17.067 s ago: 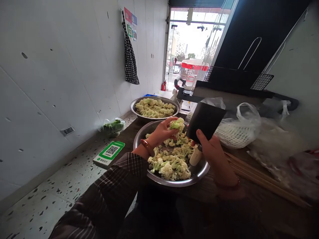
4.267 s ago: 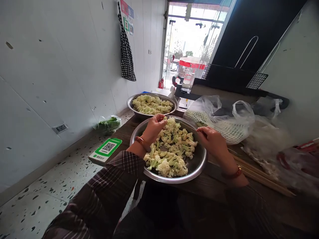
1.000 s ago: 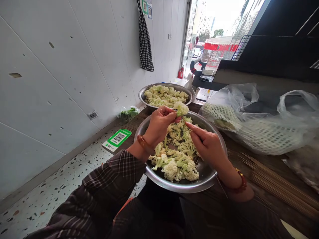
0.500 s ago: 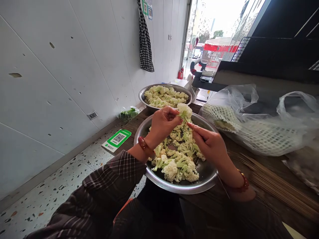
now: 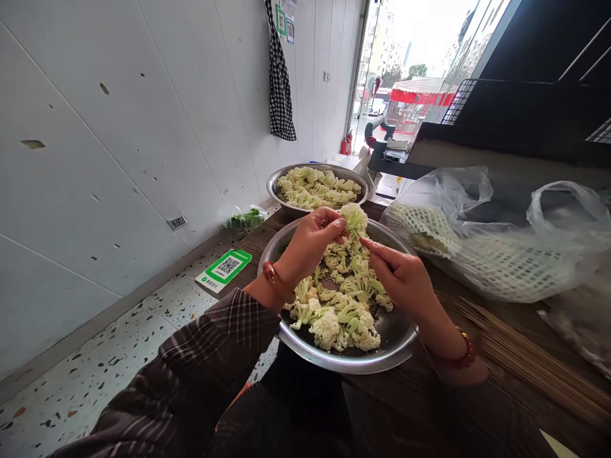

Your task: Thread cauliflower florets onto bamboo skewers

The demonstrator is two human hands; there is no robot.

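Floret (image 5: 354,217) over the near bowl (image 5: 351,364) sits pinched in the left hand (image 5: 311,242), the right hand (image 5: 399,275) pinching a thin stick (image 5: 359,235); skewering seems underway, calling for steady aim.

We find open air above the front half of the near bowl (image 5: 334,362), between the forearms, giving a way straight down to the florets (image 5: 344,321). Higher up, the left hand (image 5: 310,238) and right hand (image 5: 398,277) come close together and narrow that opening. The far bowl (image 5: 273,186) blocks low passage behind. On the right we note bags (image 5: 515,261), handles raised, as the main obstacle; sticks (image 5: 529,356) lie low and can be passed over. On the left, a narrow strip of bench (image 5: 260,234) separates near bowl and sign (image 5: 224,267).
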